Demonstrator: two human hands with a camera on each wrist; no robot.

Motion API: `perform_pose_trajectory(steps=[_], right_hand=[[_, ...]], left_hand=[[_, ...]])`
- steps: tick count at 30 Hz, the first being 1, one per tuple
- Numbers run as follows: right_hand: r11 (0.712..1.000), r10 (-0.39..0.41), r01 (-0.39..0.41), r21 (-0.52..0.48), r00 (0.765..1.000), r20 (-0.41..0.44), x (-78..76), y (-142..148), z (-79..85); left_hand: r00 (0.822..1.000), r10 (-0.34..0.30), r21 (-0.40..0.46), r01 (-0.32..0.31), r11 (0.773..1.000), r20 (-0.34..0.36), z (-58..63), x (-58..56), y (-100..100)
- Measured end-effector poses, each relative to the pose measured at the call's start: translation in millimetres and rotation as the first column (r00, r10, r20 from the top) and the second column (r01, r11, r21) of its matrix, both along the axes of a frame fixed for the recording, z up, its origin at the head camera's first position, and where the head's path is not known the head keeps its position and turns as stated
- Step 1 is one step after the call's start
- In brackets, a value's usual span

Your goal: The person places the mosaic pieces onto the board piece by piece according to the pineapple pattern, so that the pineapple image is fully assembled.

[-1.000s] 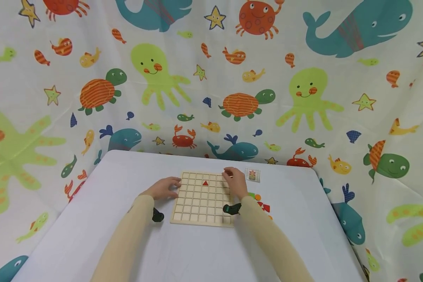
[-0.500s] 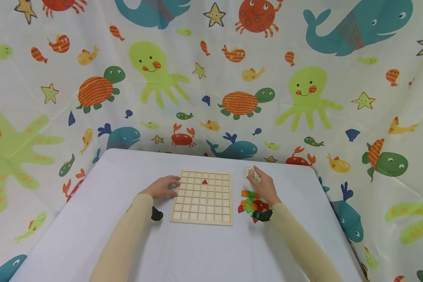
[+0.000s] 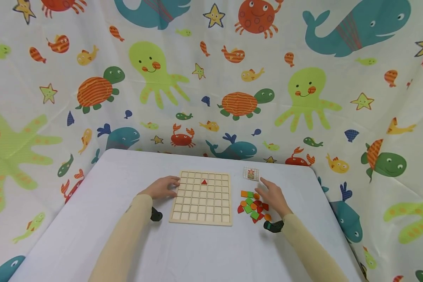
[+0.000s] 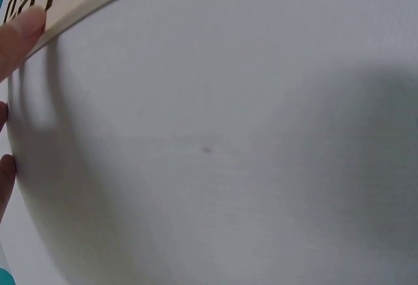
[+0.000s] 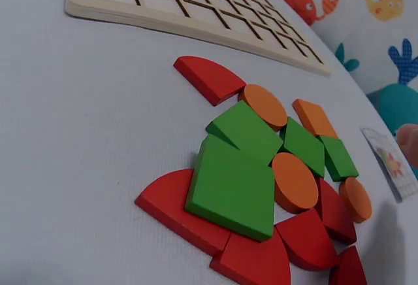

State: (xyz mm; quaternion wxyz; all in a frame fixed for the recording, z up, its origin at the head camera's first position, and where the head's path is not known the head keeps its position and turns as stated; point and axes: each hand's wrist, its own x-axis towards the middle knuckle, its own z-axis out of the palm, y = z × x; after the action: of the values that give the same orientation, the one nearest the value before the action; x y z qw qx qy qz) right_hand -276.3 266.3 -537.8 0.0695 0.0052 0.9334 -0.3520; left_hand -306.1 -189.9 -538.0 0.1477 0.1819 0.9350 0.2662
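The left hand (image 3: 159, 187) touches the wooden grid board (image 3: 201, 201) on the table (image 3: 187, 250) with loose fingers, maybe so it can't slide. The right hand (image 3: 274, 196), relaxed and holding nothing, is near the picture card (image 3: 251, 173) and bright blocks (image 5: 232, 187), probably put close for easy looking and grabbing.

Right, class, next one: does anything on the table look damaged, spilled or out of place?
Nothing looks broken or spilled. The one oddity is a small dark speck on the white tabletop, seen in the left wrist view; stain or crumb, I cannot tell. The coloured shape blocks lie jumbled beside the wooden grid board.
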Motion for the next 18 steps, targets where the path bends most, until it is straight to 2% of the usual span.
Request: perform_pose_trajectory(steps=[7,11,18], right_hand=[[0.998,0.057,-0.057,0.006,0.998,-0.008,5.0,2.5,-4.8],[0.995,0.104,-0.104,0.012,0.994,-0.034,7.9,0.6,-9.3],[0.991,0.131,-0.131,0.008,0.987,-0.088,12.1,-9.0,-17.6]], left_hand=[[1.0,-0.005,-0.006,0.005,1.0,0.002,-0.2,-0.4,-0.4],[1.0,-0.012,-0.009,0.012,1.0,-0.003,0.0,-0.2,-0.6],[1.0,-0.012,-0.009,0.012,1.0,-0.004,1.8,0.7,0.6]])
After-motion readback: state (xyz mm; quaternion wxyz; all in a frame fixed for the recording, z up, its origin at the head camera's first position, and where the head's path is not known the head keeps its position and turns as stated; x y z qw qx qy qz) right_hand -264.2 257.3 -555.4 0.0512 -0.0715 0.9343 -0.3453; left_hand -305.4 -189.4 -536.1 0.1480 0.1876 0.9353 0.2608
